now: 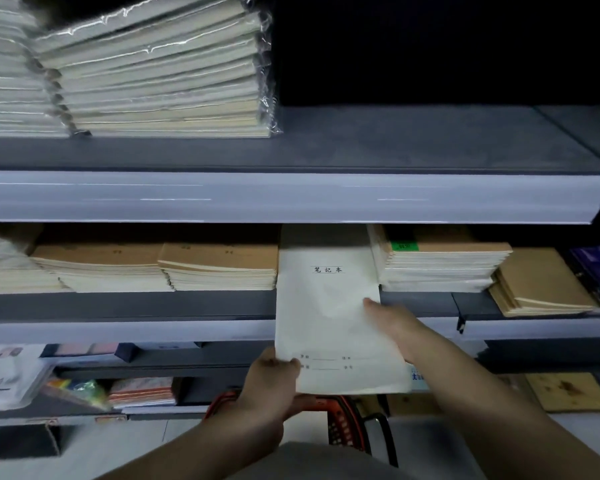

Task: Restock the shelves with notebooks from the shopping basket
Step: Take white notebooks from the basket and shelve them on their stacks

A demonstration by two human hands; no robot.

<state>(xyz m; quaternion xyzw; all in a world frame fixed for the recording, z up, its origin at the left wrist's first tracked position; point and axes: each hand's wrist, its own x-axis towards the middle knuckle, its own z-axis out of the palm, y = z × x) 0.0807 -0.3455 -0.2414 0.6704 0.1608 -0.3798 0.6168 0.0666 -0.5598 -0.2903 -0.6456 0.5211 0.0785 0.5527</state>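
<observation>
The white notebook [326, 306] lies lengthways in the gap between two brown-covered stacks on the middle shelf [118, 304], its far end under the front lip of the upper shelf [291, 197] and its near half hanging out past the middle shelf's front edge, above the shopping basket [343, 420]; the left hand [274, 379] pinches its near left corner, thumb on the cover, and the right hand [395, 327] holds its right edge with the thumb laid on top, the fingers beneath hidden; the gap looks barely wider than the notebook, so a skewed push would likely snag the ragged edges of the right stack [440, 268] or shove the left stack [219, 265] sideways; the cover looks soft, so pushing from the near end could buckle it rather than slide it; let go now, with so much overhang, it would probably tip off the front edge towards the basket
</observation>
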